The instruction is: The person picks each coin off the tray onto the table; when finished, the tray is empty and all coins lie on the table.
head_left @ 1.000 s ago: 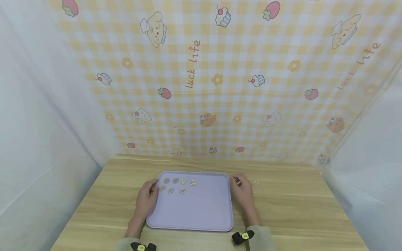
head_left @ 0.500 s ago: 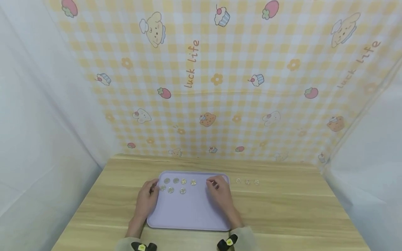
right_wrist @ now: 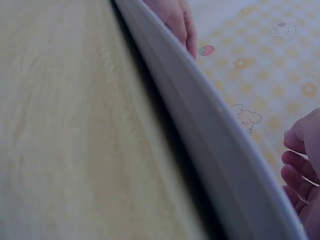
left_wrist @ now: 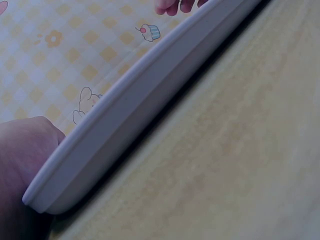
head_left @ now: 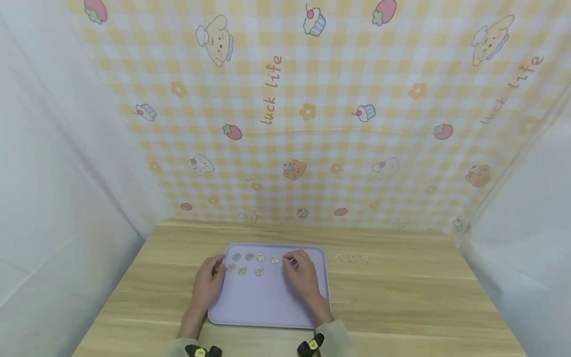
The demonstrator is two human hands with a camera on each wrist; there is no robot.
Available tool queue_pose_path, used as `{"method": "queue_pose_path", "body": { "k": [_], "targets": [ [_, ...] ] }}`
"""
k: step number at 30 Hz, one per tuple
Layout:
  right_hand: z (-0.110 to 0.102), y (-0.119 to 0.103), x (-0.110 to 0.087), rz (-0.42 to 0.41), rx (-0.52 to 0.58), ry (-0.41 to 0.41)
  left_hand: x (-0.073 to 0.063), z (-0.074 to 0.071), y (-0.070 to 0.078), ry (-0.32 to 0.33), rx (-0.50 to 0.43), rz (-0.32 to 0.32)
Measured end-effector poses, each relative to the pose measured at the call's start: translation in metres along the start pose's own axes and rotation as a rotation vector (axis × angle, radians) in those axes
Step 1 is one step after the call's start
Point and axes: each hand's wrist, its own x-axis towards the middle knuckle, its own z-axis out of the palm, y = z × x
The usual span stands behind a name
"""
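Note:
A lilac rectangular tray (head_left: 267, 307) lies on the table, with several small shiny coins (head_left: 259, 271) in two rows in its upper left part. My left hand (head_left: 209, 278) grips the tray's left rim, thumb toward the inside. Over the tray, just right of the upper row's last coin (head_left: 274, 259), is my right hand (head_left: 303, 277). Its thumb and fingertips pinch a coin, mostly hidden, of which only a small glint shows. In the right wrist view the right hand's curled fingers (right_wrist: 300, 177) appear beyond the tray's side wall (right_wrist: 200, 125).
Three more coins (head_left: 352, 259) lie in a row on the wooden table (head_left: 401, 297), right of the tray. Behind the table hangs a yellow checked cloth (head_left: 308, 139). White sheets (head_left: 62, 198) stand at both sides.
My right hand has moved left from the table beside the tray's right rim to over the tray, near the upper coin row. The left hand has stayed at the tray's left rim.

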Motion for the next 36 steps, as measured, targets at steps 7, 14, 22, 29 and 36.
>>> {"method": "queue_pose_path", "body": {
  "k": [7,14,22,29,36],
  "targets": [
    [0.010,0.003,-0.001,-0.160,-0.152,0.003,-0.001,0.000,0.000,0.003,-0.010,0.003],
    [0.020,0.002,-0.005,-0.177,-0.279,-0.087,-0.002,0.000,0.000,0.012,-0.015,0.003],
    [0.024,-0.001,-0.007,-0.178,-0.336,-0.085,0.000,0.000,-0.003,0.006,-0.005,0.004],
    [0.025,-0.001,-0.008,-0.208,-0.370,-0.094,0.000,0.000,-0.004,0.008,0.004,0.006],
    [0.025,0.002,-0.008,-0.205,-0.357,-0.045,0.000,0.001,-0.003,0.006,0.004,0.015]
  ]
}}
